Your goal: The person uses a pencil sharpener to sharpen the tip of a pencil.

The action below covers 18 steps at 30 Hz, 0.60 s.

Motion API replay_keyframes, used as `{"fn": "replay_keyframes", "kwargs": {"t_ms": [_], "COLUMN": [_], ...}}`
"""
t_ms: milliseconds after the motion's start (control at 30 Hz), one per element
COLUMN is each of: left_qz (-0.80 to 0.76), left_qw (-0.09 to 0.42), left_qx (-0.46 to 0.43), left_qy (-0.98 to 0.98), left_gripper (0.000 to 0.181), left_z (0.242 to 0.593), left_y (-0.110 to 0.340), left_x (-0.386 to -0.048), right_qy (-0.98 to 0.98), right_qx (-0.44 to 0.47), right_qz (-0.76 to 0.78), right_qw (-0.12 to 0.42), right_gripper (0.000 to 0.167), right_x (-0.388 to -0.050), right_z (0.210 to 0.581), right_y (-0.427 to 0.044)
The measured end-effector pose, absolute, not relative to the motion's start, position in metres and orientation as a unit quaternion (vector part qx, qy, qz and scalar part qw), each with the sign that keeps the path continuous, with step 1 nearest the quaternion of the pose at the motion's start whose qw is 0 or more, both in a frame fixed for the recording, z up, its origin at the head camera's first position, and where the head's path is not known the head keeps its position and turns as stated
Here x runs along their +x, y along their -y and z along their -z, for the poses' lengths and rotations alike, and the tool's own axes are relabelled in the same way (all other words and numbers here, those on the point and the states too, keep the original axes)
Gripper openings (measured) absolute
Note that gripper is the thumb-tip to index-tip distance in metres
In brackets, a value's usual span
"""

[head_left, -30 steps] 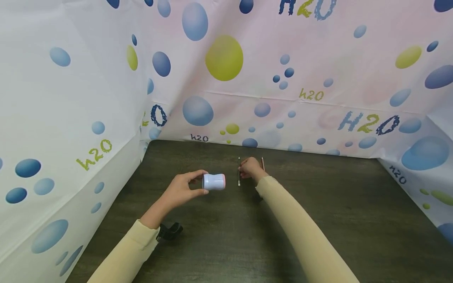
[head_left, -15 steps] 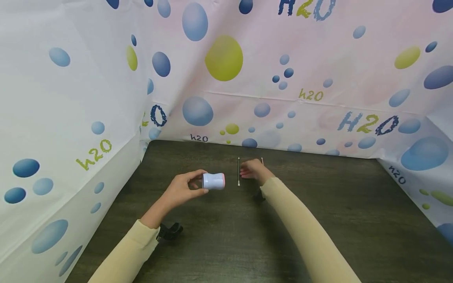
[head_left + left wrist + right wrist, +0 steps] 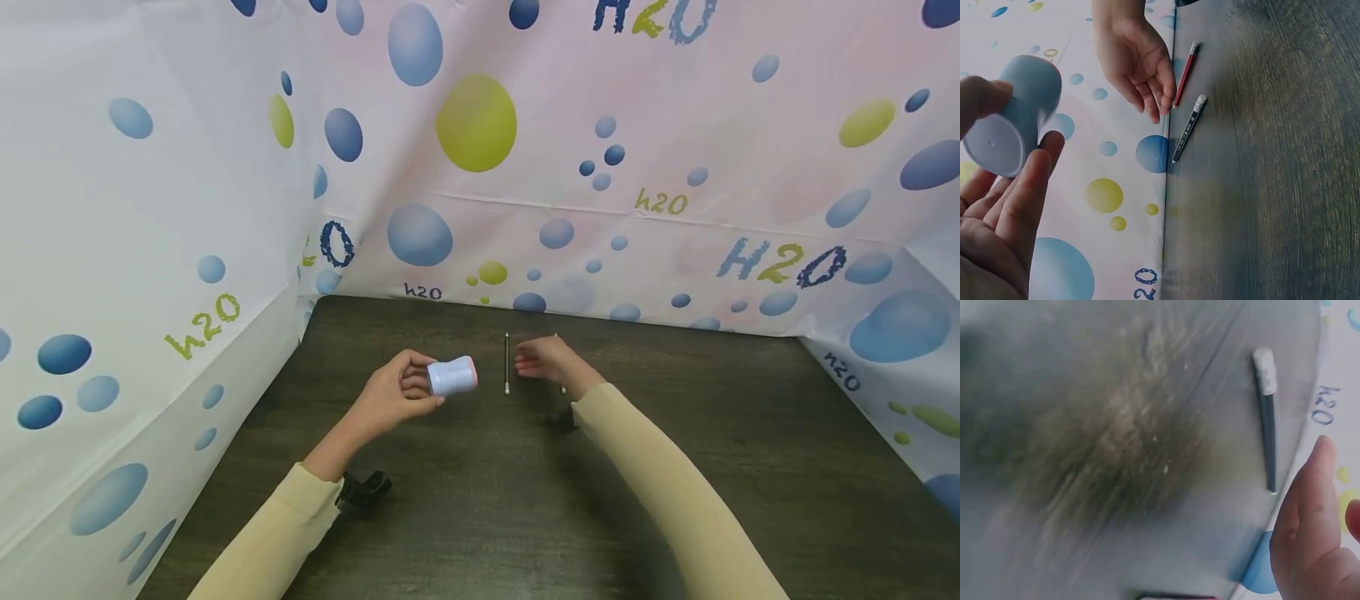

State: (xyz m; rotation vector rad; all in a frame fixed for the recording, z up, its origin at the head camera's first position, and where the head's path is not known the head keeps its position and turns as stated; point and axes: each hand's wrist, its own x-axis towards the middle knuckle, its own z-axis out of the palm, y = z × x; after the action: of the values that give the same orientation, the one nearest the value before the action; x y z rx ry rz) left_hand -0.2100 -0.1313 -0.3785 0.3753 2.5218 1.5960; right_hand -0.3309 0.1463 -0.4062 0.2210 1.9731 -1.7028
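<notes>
My left hand [image 3: 386,396] holds a small pale blue, waisted container [image 3: 452,377] sideways above the table, fingers and thumb around one end. A pink edge shows at its other end. In the left wrist view, its round base [image 3: 994,145] faces the camera. My right hand [image 3: 551,362] hovers with fingers extended and nothing in them. Just left of it lies a black pencil [image 3: 507,367] with a white eraser, apart from the fingertips. A red pencil [image 3: 1186,75] lies roughly parallel to it; in the head view my right hand covers most of that one.
The dark wood-grain table [image 3: 465,500] runs back to a white sheet [image 3: 637,125] printed with blue and green bubbles. More of this sheeting rises along the left and right sides. A black strap mount [image 3: 363,490] sits on my left wrist.
My right hand has drawn away from the black pencil toward the right, its fingers straightening. The pale blue container has tilted, its pink end rising slightly. Both pencils stay in place.
</notes>
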Motion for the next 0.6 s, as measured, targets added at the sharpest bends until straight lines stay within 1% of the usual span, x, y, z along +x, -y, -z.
{"fn": "replay_keyframes", "kwargs": {"t_ms": [167,267,400,600], "left_qz": [-0.532,-0.526,-0.499,-0.491], "left_qw": [0.069,0.066,0.048,0.033], "left_qx": [0.123,0.117,0.094,0.071], "left_qy": [-0.835,-0.840,-0.860,-0.868], "left_gripper": [0.061,0.058,0.053,0.055], "left_z": [0.380,0.380,0.380,0.380], "left_y": [0.132,0.131,0.129,0.129], "left_x": [-0.212,-0.213,-0.218,-0.232], "right_qy": [-0.724,-0.720,-0.712,-0.695], "right_qx": [0.041,0.017,-0.007,-0.024], "right_qz": [0.632,0.636,0.645,0.662], "right_qw": [0.274,0.276,0.278,0.279], "right_gripper": [0.048,0.050,0.052,0.056], "right_x": [-0.315,-0.302,-0.287,-0.268], "right_z": [0.397,0.392,0.386,0.383], "right_y": [-0.163,-0.176,-0.196,-0.222]}}
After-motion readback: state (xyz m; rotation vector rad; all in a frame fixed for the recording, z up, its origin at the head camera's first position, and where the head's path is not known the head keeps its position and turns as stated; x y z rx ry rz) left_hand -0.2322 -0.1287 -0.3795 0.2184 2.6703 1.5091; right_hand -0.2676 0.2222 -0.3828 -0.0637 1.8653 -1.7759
